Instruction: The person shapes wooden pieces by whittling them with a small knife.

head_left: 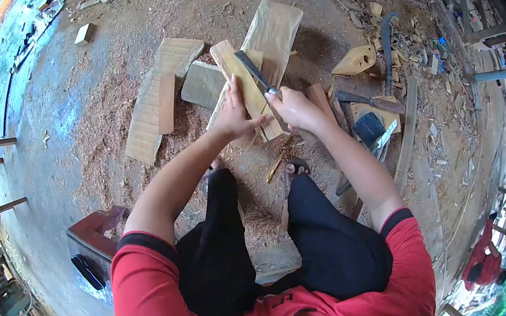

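My left hand (233, 117) grips a pale, narrow piece of wood (227, 63), fingers along its left edge and thumb across its near end. My right hand (295, 108) is closed round a chisel-like tool (249, 66), whose long dark flat blade lies over the right side of that wood, pointing away from me. The tool's handle is mostly hidden in my fist. Beneath the piece, a thicker rough-hewn plank (277, 28) slants up to the right. A greyish wood block (202, 83) sits just left of it.
Long boards (152, 110) lie on the shavings at left. On the right are a shaped wooden piece with a hole (352, 61), a curved blade (388, 48), and a wooden-handled tool (381, 104). A reddish-brown wooden object (92, 235) stands near my left elbow. Another person (482, 261) is far right.
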Action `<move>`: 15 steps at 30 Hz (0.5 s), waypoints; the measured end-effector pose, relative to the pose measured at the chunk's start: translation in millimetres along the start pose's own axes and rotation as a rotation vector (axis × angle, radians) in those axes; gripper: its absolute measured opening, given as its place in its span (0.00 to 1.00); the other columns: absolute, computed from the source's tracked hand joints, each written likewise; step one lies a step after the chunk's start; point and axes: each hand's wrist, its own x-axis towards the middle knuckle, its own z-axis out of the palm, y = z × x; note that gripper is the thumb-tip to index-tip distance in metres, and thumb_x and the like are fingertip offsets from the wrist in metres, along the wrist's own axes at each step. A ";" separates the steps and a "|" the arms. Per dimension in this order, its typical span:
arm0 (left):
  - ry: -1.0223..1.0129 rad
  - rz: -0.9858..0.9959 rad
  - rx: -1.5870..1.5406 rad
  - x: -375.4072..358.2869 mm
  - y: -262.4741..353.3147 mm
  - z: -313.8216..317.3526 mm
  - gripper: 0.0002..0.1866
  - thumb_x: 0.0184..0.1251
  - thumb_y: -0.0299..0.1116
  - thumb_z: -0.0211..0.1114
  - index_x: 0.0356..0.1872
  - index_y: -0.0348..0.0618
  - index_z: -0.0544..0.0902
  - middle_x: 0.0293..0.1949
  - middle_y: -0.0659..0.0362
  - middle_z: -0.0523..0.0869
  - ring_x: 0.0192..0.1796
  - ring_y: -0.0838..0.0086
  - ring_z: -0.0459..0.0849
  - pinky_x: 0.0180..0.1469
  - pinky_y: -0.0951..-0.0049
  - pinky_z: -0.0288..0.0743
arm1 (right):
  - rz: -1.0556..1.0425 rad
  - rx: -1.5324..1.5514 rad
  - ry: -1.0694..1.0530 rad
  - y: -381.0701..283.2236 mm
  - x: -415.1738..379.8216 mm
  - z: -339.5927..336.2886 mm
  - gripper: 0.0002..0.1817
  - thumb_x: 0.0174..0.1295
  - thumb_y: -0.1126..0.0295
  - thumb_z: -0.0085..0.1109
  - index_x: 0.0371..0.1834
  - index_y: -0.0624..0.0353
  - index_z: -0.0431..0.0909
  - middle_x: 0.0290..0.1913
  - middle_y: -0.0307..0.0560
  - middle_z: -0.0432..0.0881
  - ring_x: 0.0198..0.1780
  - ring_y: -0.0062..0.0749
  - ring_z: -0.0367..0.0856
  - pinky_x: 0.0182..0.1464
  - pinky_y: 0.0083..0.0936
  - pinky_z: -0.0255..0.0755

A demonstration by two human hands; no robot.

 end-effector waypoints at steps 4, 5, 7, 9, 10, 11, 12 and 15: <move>-0.005 -0.024 -0.032 0.1 -1.1 0.8 0.68 0.37 0.63 0.69 0.66 0.33 0.31 0.66 0.35 0.45 0.70 0.47 0.43 0.69 0.62 0.43 | 0.158 0.161 -0.129 -8.9 -26.6 -7.4 0.26 0.64 0.51 0.42 0.38 0.69 0.69 0.31 0.68 0.78 0.38 0.57 0.78 0.43 0.41 0.70; -0.001 -0.020 -0.050 1.2 -2.9 2.2 0.68 0.37 0.63 0.70 0.66 0.33 0.32 0.66 0.35 0.45 0.70 0.47 0.42 0.69 0.62 0.43 | 0.161 0.153 -0.131 -1.5 -31.7 -2.6 0.26 0.64 0.51 0.42 0.38 0.69 0.69 0.31 0.68 0.78 0.38 0.57 0.78 0.43 0.41 0.70; 0.008 -0.021 -0.078 0.7 -3.7 3.3 0.68 0.37 0.63 0.70 0.66 0.32 0.33 0.66 0.35 0.45 0.70 0.47 0.42 0.69 0.62 0.43 | 0.077 0.021 -0.061 17.5 -42.9 7.9 0.26 0.64 0.50 0.40 0.37 0.69 0.68 0.32 0.68 0.77 0.37 0.57 0.78 0.41 0.43 0.70; 0.006 -0.018 -0.034 0.2 -2.2 2.5 0.68 0.36 0.63 0.70 0.66 0.32 0.33 0.67 0.36 0.45 0.70 0.47 0.43 0.69 0.61 0.44 | 0.113 0.019 -0.094 20.9 -58.6 7.3 0.26 0.65 0.50 0.40 0.37 0.69 0.68 0.32 0.68 0.77 0.38 0.58 0.78 0.41 0.43 0.69; 0.010 -0.020 -0.042 0.0 -1.8 2.6 0.68 0.36 0.63 0.70 0.66 0.32 0.33 0.67 0.36 0.45 0.70 0.47 0.43 0.69 0.61 0.44 | 0.147 0.027 -0.122 22.6 -66.0 6.2 0.26 0.65 0.50 0.40 0.36 0.69 0.68 0.33 0.68 0.77 0.38 0.58 0.78 0.41 0.43 0.69; 0.018 -0.018 -0.038 -0.1 -1.3 2.2 0.68 0.36 0.63 0.70 0.66 0.33 0.33 0.66 0.35 0.45 0.70 0.47 0.44 0.69 0.61 0.44 | 0.108 0.012 -0.103 35.4 -68.2 11.5 0.26 0.65 0.50 0.40 0.36 0.69 0.67 0.33 0.67 0.77 0.39 0.57 0.78 0.42 0.42 0.69; 0.025 -0.017 -0.033 -0.6 0.7 0.9 0.68 0.35 0.62 0.70 0.66 0.34 0.33 0.66 0.35 0.46 0.70 0.46 0.45 0.69 0.61 0.45 | 0.110 0.007 -0.105 35.8 -74.2 9.5 0.26 0.65 0.50 0.40 0.36 0.69 0.67 0.33 0.67 0.77 0.39 0.57 0.78 0.42 0.42 0.69; -0.067 -0.062 -0.040 -0.8 6.1 -4.8 0.67 0.38 0.57 0.72 0.66 0.32 0.33 0.66 0.36 0.46 0.70 0.51 0.46 0.69 0.65 0.44 | 0.128 0.046 -0.131 36.4 -86.0 6.9 0.26 0.65 0.50 0.40 0.36 0.68 0.67 0.33 0.67 0.77 0.39 0.58 0.77 0.42 0.42 0.69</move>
